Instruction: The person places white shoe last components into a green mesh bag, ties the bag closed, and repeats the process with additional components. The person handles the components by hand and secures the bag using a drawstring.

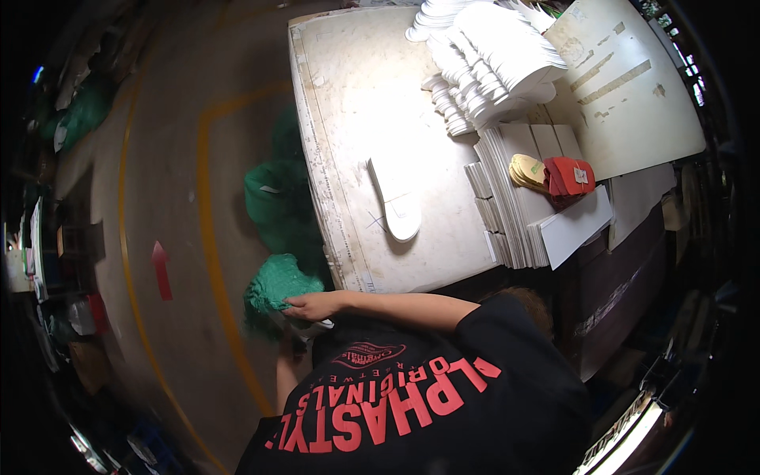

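My right arm reaches across my body to the left. My right hand (317, 305) is closed on the gathered edge of a green woven sack (281, 283), beside the near left corner of the table. Below it my left hand (293, 346) is in shadow under the sack, and its fingers are hidden. A small piece of something white (326, 324) shows under my right wrist; I cannot make out what it is. A single white shoe-sole-shaped piece (396, 202) lies on the white tabletop (356, 134).
Stacks of white sole-shaped pieces (499, 59) stand at the table's far right. Nearer are stacked white boards (514, 206) with yellow insoles (528, 171) and a red bundle (570, 177) on top. Another green sack (273, 198) sits on the floor by the table's left edge.
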{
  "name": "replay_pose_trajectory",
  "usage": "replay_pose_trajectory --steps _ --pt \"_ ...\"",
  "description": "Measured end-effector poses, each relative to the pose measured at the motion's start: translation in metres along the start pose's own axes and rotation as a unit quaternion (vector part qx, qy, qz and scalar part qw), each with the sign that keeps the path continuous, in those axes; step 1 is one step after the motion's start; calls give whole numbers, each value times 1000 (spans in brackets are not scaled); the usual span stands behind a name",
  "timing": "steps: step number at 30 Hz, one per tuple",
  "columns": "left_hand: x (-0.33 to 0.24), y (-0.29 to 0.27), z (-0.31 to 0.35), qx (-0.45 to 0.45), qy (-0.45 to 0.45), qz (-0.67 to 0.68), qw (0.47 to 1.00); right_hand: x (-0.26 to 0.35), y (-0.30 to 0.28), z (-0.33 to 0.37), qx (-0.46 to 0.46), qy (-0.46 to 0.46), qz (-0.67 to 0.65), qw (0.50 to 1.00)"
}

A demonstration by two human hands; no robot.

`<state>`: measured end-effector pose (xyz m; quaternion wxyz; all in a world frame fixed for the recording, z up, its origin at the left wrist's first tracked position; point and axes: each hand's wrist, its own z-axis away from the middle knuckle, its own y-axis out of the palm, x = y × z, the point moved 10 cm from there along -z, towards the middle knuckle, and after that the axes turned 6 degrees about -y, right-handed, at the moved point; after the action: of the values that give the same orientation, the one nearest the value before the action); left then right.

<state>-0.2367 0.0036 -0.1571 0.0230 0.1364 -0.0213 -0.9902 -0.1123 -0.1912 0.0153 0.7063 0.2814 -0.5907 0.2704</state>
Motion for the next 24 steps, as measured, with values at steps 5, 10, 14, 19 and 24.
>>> replay_pose_trajectory --steps 5,10,14,19,24 --pt "-52 -6 4 49 -11 8 999 21 -35 -54 -87 18 -27 996" --pt "-107 -10 7 94 -40 57 993 49 -87 -76 -236 -10 -268 934" --pt "-147 -23 30 134 -78 92 984 73 -126 -59 -177 -47 -198 963" --pt "-164 -43 50 95 -114 39 988 65 -141 -28 -167 37 -13 985" --pt "-150 -49 44 163 -153 37 974 38 -132 -5 -230 26 -46 972"
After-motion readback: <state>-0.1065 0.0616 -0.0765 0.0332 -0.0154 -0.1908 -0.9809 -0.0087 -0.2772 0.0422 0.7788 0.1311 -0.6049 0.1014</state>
